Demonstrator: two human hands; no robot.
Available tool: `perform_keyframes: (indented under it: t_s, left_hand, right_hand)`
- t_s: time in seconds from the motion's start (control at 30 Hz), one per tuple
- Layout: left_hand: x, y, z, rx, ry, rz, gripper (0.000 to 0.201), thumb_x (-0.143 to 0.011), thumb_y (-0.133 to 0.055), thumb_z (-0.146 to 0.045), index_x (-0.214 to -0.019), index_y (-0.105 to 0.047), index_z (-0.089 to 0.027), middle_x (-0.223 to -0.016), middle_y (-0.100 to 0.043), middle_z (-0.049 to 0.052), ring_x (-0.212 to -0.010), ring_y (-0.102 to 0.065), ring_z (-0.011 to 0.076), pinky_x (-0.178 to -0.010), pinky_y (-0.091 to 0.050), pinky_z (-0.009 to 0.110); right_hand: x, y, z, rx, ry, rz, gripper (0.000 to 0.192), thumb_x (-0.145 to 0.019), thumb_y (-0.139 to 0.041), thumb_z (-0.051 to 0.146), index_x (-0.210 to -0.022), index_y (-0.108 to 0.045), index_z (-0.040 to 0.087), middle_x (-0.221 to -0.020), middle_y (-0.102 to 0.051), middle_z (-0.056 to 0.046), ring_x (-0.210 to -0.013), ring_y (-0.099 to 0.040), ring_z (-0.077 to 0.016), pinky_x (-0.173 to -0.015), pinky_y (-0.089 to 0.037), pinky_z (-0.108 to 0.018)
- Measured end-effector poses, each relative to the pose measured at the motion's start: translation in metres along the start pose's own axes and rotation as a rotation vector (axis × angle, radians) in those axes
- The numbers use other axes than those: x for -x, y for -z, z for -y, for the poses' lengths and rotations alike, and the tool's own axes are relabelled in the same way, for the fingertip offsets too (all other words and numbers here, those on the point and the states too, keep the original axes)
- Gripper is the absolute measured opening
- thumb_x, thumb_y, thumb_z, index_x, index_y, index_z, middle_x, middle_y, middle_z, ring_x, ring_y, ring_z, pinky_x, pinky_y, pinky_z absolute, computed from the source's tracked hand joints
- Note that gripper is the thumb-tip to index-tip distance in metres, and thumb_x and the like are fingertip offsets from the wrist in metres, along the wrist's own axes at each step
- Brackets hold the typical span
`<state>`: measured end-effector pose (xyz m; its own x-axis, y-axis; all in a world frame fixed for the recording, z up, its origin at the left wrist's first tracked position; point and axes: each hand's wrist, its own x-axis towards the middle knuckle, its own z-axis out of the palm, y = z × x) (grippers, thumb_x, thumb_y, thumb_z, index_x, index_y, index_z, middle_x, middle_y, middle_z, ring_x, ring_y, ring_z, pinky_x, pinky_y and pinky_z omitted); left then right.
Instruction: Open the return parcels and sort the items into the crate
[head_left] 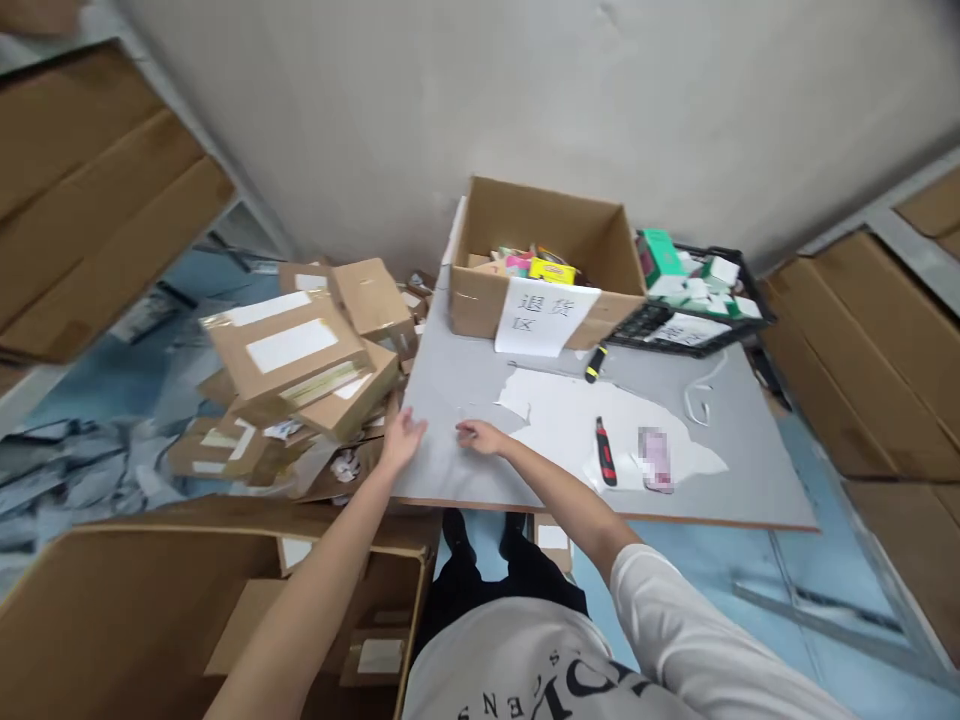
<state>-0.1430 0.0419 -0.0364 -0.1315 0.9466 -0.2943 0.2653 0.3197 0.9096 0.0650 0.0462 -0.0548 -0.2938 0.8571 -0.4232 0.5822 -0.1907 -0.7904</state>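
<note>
My left hand rests open at the left edge of the grey table, right beside a heap of taped cardboard parcels. My right hand lies on the table top a short way to the right, fingers loosely curled, holding nothing. A red and black utility knife lies on a torn white sheet further right, with a small pink item beside it.
An open cardboard box with colourful small packs and a paper sign stands at the table's back. A black crate of white and green boxes sits to its right. A yellow-black marker lies nearby. A large open carton stands at lower left.
</note>
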Motion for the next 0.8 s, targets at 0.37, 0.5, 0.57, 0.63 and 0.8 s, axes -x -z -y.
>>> perform_keyframes:
  t_s: [0.37,0.5,0.57,0.63,0.8]
  left_hand:
    - [0.062,-0.203,-0.027,-0.495,-0.003,0.734,0.063,-0.071,-0.065,-0.041,-0.124,-0.053,-0.008,-0.124,-0.059,0.02,-0.107,-0.062,0.0283,-0.091,-0.048,0.035]
    - [0.099,-0.251,-0.023,-0.583,-0.14,0.826,0.055,-0.074,-0.061,-0.038,-0.122,-0.055,-0.011,-0.123,-0.061,0.018,-0.104,-0.064,0.0285,-0.089,-0.048,0.037]
    - [0.115,-0.266,-0.022,-0.617,-0.216,0.86,0.053,-0.076,-0.058,-0.037,-0.121,-0.056,-0.01,-0.121,-0.062,0.019,-0.103,-0.063,0.0294,-0.09,-0.047,0.039]
    - [0.126,-0.273,-0.02,-0.632,-0.255,0.883,0.051,-0.078,-0.055,-0.038,-0.12,-0.056,-0.01,-0.119,-0.063,0.019,-0.103,-0.063,0.0296,-0.091,-0.046,0.04]
    - [0.137,-0.267,-0.009,-0.594,-0.182,0.811,0.047,-0.079,-0.051,-0.039,-0.116,-0.059,-0.013,-0.114,-0.066,0.014,-0.102,-0.063,0.0269,-0.091,-0.048,0.038]
  right_hand:
    - [0.224,0.155,-0.2,0.106,-0.245,-0.67,0.044,-0.086,-0.042,0.018,-0.128,-0.051,0.013,-0.126,-0.057,-0.014,-0.118,-0.052,-0.0234,-0.104,-0.037,-0.039]
    - [0.272,0.187,-0.262,0.31,-0.421,-0.927,0.05,-0.086,-0.045,0.029,-0.132,-0.046,0.01,-0.136,-0.045,-0.019,-0.129,-0.038,-0.0289,-0.106,-0.033,-0.043]
    - [0.285,0.195,-0.287,0.369,-0.522,-0.907,0.054,-0.086,-0.047,0.035,-0.133,-0.045,0.009,-0.14,-0.039,-0.021,-0.131,-0.034,-0.0319,-0.106,-0.031,-0.045]
    - [0.292,0.198,-0.306,0.406,-0.586,-0.852,0.056,-0.086,-0.048,0.041,-0.132,-0.046,0.01,-0.142,-0.035,-0.022,-0.132,-0.031,-0.0334,-0.106,-0.029,-0.045]
    - [0.297,0.195,-0.331,0.462,-0.588,-0.754,0.058,-0.085,-0.046,0.05,-0.13,-0.047,0.014,-0.147,-0.029,-0.019,-0.134,-0.028,-0.0333,-0.106,-0.026,-0.046]
